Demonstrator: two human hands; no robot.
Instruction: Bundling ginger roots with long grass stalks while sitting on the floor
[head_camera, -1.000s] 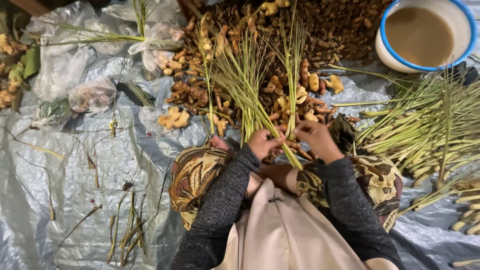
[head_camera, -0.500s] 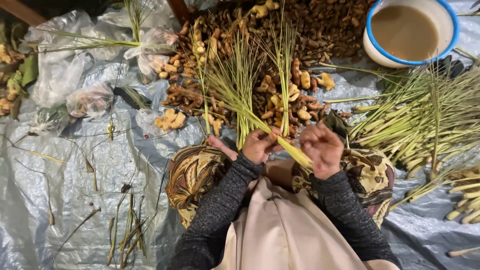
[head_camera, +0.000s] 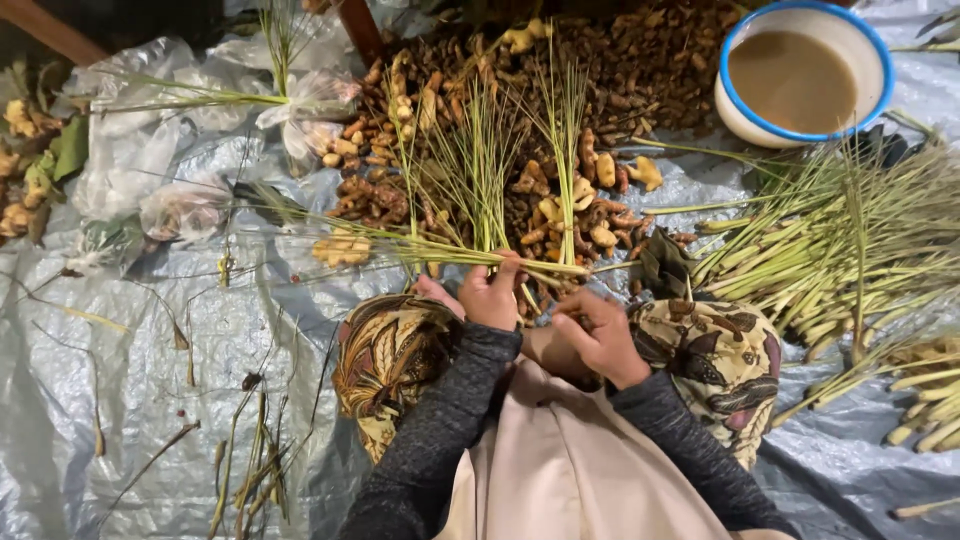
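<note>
Both hands on a lemongrass bundle, now turned crosswise.

Left hand (head_camera: 490, 295) fingers clamp the lemongrass bundle (head_camera: 470, 190) above the lap; right hand (head_camera: 600, 335) fingers, curled near its base, have released and dropped back. Ginger pile (head_camera: 600, 90) and bowl (head_camera: 805, 75) lie beyond.

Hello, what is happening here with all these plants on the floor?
A person sits on a grey plastic sheet and handles a bunch of lemongrass stalks. The left hand grips the bunch near its base, with the green blades fanning upward. The right hand works at the lower ends of the stalks, close beside the left. Behind the bunch lies a heap of brown and yellow roots. A larger pile of lemongrass lies on the right, and a white bowl of brownish liquid stands at the top right.
</note>
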